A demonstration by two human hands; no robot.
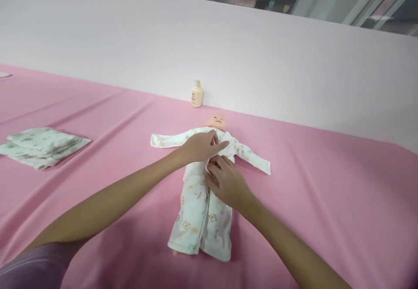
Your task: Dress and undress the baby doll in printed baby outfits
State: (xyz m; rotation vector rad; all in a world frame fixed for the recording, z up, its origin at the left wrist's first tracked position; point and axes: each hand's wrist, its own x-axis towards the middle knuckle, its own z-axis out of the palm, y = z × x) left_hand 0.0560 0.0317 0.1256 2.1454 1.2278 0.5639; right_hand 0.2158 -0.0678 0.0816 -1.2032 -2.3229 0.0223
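Note:
A baby doll [219,122] lies on its back, head toward the wall, dressed in a white long-sleeved baby romper [192,210] printed with small cartoon animals. Both sleeves stretch out to the sides, and a bit of a foot shows below one leg. Over the chest, my left hand [204,146] is closed with its fingers curled on the romper's front, thumb pointing right. Just below it, my right hand [227,180] pinches the front edge of the same romper near the waist. The fingers partly hide the fabric edges they hold.
A cream pump bottle [197,95] stands against the white wall [209,49] behind the doll. Folded white cloth with green print [45,145] lies to the left. Pink sheeting [326,202] with wrinkles covers the surface. A pale item [4,75] sits at the far left edge.

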